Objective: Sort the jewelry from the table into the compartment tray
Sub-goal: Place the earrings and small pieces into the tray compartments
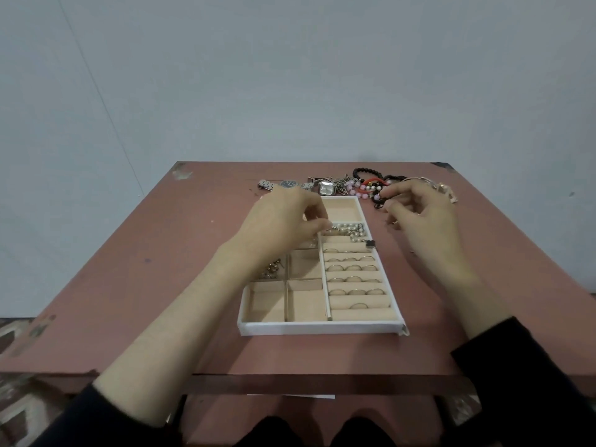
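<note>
A white compartment tray (pixel 319 328) with beige lining sits in the middle of the table. Its right column holds several rings (pixel 353 268) in padded slots. A pearl necklace (pixel 350 230) lies in the upper right compartment. My left hand (pixel 283 221) hovers over the tray's upper left and pinches the near end of the pearl necklace. Small gold pieces (pixel 272 271) show in a left compartment beside my left wrist. My right hand (pixel 419 211) is right of the tray, its fingertips pinching a dark beaded piece (pixel 378 201) at the edge of the jewelry pile (pixel 364 185).
Watches (pixel 290 184) and a square-faced watch (pixel 326 188) lie along the far table edge behind the tray. Black bead bracelets (pixel 367 172) and a gold bangle (pixel 445 188) sit far right. The pink table (pixel 161 269) meets a grey wall behind.
</note>
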